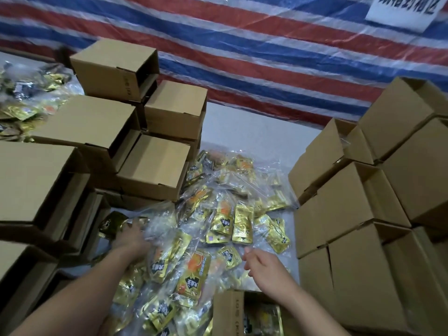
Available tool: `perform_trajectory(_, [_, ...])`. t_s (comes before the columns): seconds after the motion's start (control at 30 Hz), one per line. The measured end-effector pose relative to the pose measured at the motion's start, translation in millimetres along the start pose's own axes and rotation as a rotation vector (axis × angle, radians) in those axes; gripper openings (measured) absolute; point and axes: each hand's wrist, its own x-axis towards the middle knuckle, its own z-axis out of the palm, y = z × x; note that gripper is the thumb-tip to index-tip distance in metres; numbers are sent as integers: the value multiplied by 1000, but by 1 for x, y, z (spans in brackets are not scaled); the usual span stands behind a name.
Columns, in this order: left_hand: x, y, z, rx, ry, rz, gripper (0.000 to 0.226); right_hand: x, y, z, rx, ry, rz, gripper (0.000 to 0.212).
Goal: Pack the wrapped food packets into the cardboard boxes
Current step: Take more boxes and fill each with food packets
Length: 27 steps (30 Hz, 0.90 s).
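A heap of gold and orange food packets in clear plastic bags covers the middle of the white table. My left hand reaches into the heap's left side and grips a clear bag of packets. My right hand hovers over the heap's near right part, fingers loosely curled, holding nothing. Just below my right forearm stands an open cardboard box with packets inside it.
Stacks of cardboard boxes rise on the left and on the right. More packets lie at the far left. A red, white and blue striped tarp hangs behind the table.
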Motion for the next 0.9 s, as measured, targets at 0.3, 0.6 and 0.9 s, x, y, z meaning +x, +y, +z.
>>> perform_trajectory(0.3, [2, 0, -3, 283, 178, 80, 33, 13, -1, 2, -5, -15, 23, 52])
perform_trajectory(0.6, [-12, 0, -12, 69, 210, 153, 33, 18, -6, 10, 7, -50, 8, 56])
perform_trajectory(0.9, [-28, 2, -7, 49, 241, 97, 16, 13, -6, 7, 37, -79, 11, 49])
